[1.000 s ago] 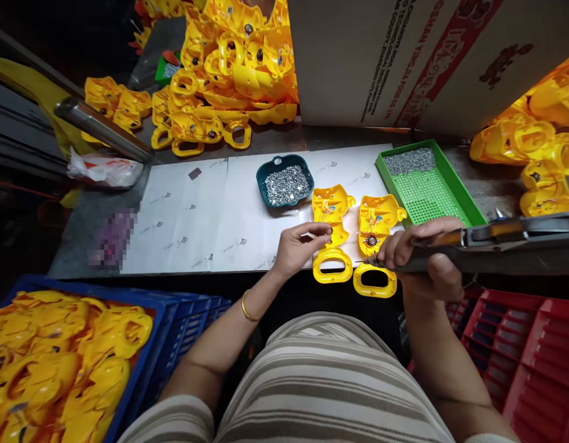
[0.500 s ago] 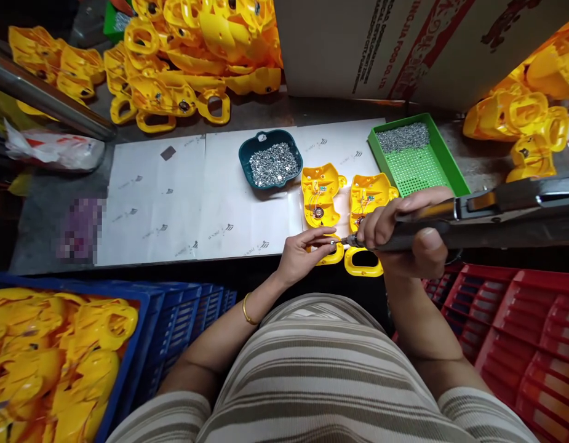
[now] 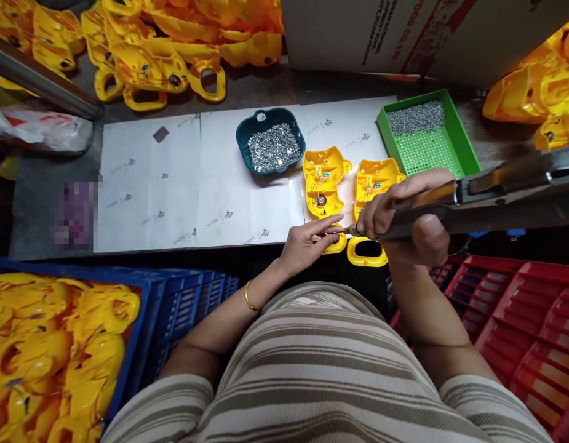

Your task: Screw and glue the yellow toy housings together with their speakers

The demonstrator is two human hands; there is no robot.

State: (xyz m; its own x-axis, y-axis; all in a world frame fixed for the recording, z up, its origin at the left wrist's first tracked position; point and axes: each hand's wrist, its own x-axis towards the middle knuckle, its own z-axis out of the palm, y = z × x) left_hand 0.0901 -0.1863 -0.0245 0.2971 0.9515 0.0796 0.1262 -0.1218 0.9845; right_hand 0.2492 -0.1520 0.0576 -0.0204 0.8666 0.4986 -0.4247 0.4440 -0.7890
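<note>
My right hand (image 3: 404,209) is wrapped round a dark, metal-bodied power screwdriver (image 3: 491,200), which lies almost level and points left. Its thin bit (image 3: 346,230) reaches the fingertips of my left hand (image 3: 307,245). Thumb and fingers there are pinched together at the bit's tip; what they hold is too small to make out. Under the fingers lies the handle loop of a yellow plastic shell half (image 3: 322,178), with wires, a small circuit board and a round metal part inside. Beside it, a second yellow shell half (image 3: 375,175) is partly covered by my right hand.
A dark green tub (image 3: 247,151) of small silver pieces and a green basket (image 3: 464,144) of metal screws stand on the white sheet (image 3: 146,191). Yellow shells (image 3: 164,61) are piled behind, near a carton (image 3: 339,37). Blue (image 3: 146,320) and red crates (image 3: 519,307) flank me.
The view has shifted a little, so the bench things sit higher in the picture. The bit and my left fingertips have come together; a shiny tip seen between them earlier is now hidden.
</note>
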